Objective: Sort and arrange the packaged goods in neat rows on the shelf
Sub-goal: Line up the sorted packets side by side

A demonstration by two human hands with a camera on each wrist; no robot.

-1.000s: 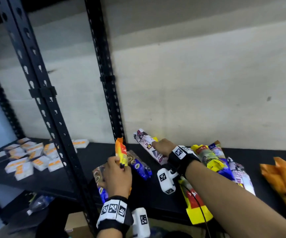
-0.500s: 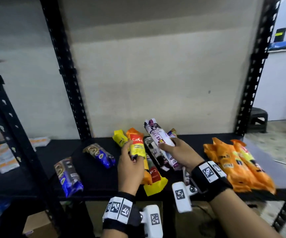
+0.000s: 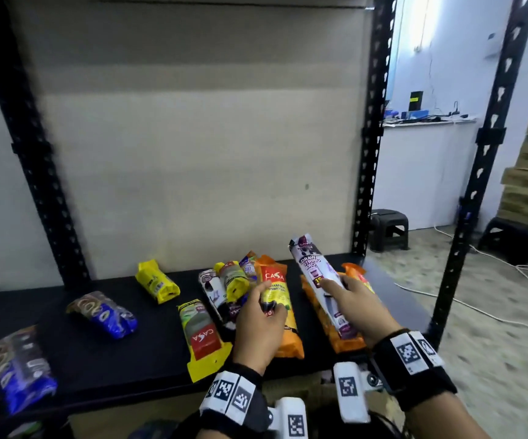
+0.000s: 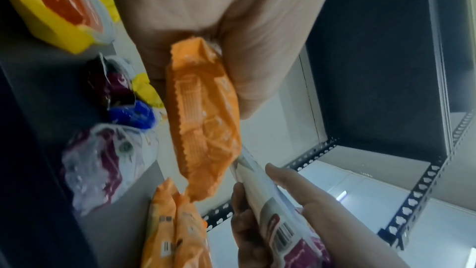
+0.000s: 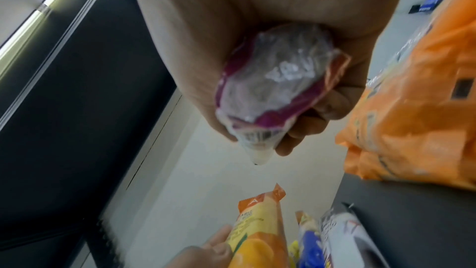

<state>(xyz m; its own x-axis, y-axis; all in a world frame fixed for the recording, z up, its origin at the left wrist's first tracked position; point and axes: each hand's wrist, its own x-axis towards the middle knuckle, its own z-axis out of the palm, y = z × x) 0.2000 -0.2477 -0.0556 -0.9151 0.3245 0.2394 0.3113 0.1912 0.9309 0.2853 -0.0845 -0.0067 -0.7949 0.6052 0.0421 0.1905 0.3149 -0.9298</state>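
My left hand grips an orange Casa garbage-bag pack lifted over the black shelf; the left wrist view shows the same orange pack in my fingers. My right hand holds a white and purple drawstring-bag roll tilted up above two orange packs at the shelf's right end. In the right wrist view my fingers wrap the roll. A heap of yellow, white and blue packs lies just left of my left hand.
A yellow and red Casa pack lies at the shelf's front edge, a yellow roll near the back wall, and two blue packs to the left. Black uprights frame the bay. A stool stands on the floor beyond.
Both hands have carried their packs to the right along the shelf and my view has swung right with them. The roll now hangs over the orange packs at the right end.
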